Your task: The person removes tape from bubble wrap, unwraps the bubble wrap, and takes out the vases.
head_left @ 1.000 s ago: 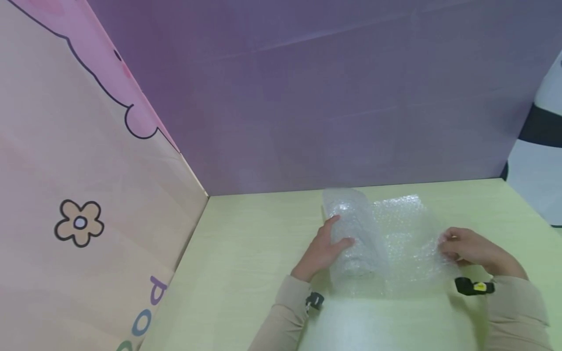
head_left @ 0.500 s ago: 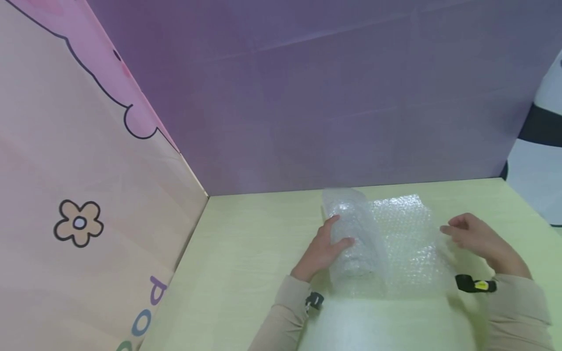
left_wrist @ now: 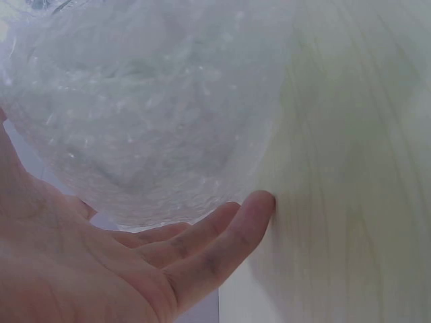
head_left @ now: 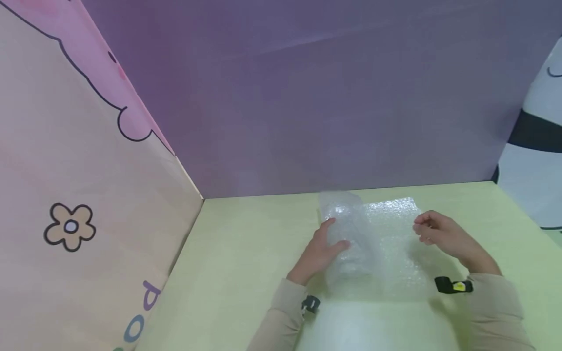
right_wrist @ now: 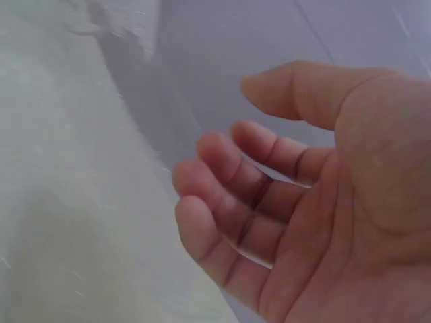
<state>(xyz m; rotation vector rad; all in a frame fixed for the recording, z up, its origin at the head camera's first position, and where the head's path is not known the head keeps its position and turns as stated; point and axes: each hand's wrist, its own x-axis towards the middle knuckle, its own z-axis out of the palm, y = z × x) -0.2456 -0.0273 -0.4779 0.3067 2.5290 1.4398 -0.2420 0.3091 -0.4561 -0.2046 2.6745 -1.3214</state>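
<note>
Right hand [head_left: 447, 239] moves left over bubble wrap [head_left: 388, 214]

On the table [head_left: 246, 243], part lies in a bundle [head_left: 357, 256]; a flat stretch apparently remains. Left hand [head_left: 317, 256] rests on the bundle, thumb spread from fingers; right fingers curl loosely, pinching nothing.

Beige sleeves [head_left: 496, 312], creased below the cuffs; black device [head_left: 311, 304] at each wrist, right one with yellow marking [head_left: 459, 286].
</note>
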